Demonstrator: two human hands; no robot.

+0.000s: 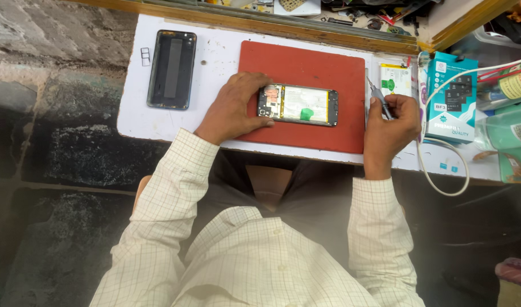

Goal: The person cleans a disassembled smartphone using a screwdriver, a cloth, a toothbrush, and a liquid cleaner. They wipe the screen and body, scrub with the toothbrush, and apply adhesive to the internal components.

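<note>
An opened phone [299, 104] with its battery and circuit board showing lies on a red mat [306, 68] on a white work table [215, 51]. My left hand [233, 107] grips the phone's left end and holds it flat on the mat. My right hand [390, 126] rests at the mat's right edge, closed around a thin grey screwdriver [379, 98] whose tip points up and away from the phone. The phone's dark back cover [172, 69] lies apart at the table's left.
A loose white battery [395, 78] lies right of the mat. A teal box [453, 96] stands at the right beside a white cable [442, 165] and a clear bottle [508, 132]. A cluttered tool tray [351, 11] runs along the far edge.
</note>
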